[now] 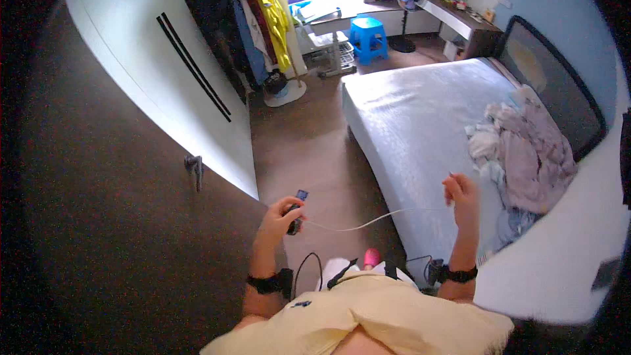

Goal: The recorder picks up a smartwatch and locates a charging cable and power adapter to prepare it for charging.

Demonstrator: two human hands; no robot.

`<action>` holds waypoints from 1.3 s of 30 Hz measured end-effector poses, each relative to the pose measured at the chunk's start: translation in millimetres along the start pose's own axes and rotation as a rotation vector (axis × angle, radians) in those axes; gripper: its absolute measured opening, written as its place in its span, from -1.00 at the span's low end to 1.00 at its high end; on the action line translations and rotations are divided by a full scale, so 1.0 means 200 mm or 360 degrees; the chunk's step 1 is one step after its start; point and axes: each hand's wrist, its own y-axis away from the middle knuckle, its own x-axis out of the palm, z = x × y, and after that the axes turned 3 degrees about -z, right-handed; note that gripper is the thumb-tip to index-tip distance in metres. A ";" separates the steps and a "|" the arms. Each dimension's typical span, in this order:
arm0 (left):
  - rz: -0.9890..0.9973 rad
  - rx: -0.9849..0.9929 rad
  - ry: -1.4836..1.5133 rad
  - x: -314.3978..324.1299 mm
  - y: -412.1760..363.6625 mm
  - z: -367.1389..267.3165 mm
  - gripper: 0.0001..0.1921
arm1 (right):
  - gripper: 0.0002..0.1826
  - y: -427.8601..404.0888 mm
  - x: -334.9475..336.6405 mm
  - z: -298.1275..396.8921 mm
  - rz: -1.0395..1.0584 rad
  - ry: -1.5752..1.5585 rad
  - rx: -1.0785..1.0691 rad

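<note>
My left hand (280,222) grips a small dark device (295,227), and a flat piece with a bluish face (302,195) sticks up past the fingers. A thin white cable (362,227) sags from beside that hand across to my right hand (462,197). The right fingers are curled together around the cable's far end, over the bed; the tip itself is blurred. Each forearm wears a black strap with a dark module, at the left (278,283) and the right (443,272).
A brown door (123,197) with a lever handle (195,170) stands close on the left. The bed (409,123) fills the right, with crumpled bedding (527,153). Farther off are a clothes rack (266,24), a blue stool (368,39), a fan (408,0) and a desk (456,17).
</note>
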 end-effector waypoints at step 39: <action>0.0594 0.0119 0.0264 -0.01 -5.79 -1.03 -0.84 | -0.83 -5.31 2.40 -0.68 0.0740 0.0216 -0.0441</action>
